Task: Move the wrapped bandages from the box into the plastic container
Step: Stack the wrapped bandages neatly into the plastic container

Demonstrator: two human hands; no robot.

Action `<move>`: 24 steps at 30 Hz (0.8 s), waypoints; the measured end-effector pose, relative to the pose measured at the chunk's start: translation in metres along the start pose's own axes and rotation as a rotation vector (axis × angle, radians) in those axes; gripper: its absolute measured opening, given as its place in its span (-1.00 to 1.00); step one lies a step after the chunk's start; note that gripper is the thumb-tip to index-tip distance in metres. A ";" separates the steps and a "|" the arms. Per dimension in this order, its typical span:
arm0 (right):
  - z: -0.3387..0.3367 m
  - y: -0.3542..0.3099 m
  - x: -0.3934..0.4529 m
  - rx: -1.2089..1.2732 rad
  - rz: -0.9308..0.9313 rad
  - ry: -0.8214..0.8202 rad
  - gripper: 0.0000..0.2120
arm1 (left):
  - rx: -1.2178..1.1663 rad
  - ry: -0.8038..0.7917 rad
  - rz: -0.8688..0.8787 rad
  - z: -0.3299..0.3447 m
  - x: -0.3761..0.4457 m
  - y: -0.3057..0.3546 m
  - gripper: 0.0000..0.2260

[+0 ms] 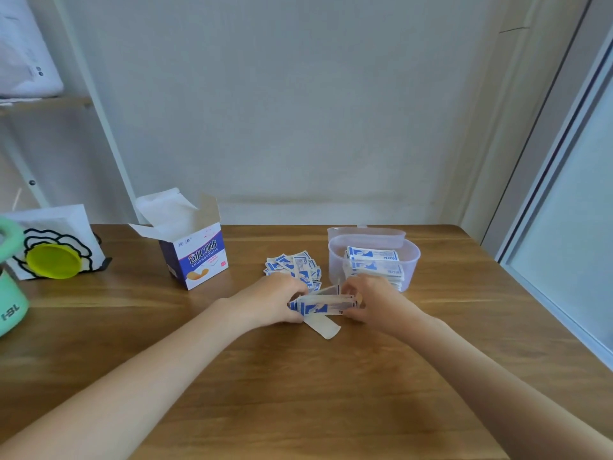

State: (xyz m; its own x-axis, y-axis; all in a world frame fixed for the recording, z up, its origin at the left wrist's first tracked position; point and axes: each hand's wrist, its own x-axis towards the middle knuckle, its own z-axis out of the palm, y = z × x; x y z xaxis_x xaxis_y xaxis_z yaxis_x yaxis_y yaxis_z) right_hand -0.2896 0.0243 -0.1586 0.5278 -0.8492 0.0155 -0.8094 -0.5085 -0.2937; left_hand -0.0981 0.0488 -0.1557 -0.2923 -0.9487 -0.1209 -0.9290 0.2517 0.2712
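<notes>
A small stack of blue-and-white wrapped bandages sits low over the wooden table, held at both ends. My left hand grips its left end and my right hand grips its right end. One pale strip lies on the table under the stack. A loose pile of wrapped bandages lies just behind my hands. The clear plastic container stands to the right of that pile with bandages stacked inside. The opened purple-and-white bandage box stands to the left, flaps up.
The container's lid leans behind it. At the far left are a mint-green vessel, a yellow-green lid and a white printed bag. A wall runs behind the table and a window frame along the right edge.
</notes>
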 end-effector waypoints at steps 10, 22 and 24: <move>-0.002 0.000 -0.007 -0.001 -0.080 0.015 -0.75 | -0.079 0.013 0.013 0.000 -0.002 0.011 -0.89; 0.012 0.005 -0.008 -0.175 -0.067 0.104 -0.69 | -0.162 0.237 -0.133 0.012 -0.007 0.016 -0.79; 0.010 0.004 -0.010 -0.070 -0.069 0.119 -0.71 | -0.217 0.263 -0.141 0.010 -0.007 0.014 -0.79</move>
State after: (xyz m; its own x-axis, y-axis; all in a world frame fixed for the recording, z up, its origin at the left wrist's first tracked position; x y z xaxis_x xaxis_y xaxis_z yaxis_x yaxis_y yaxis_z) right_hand -0.2959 0.0323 -0.1693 0.5519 -0.8207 0.1478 -0.7904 -0.5714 -0.2208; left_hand -0.1117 0.0611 -0.1603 -0.0697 -0.9951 0.0705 -0.8781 0.0947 0.4691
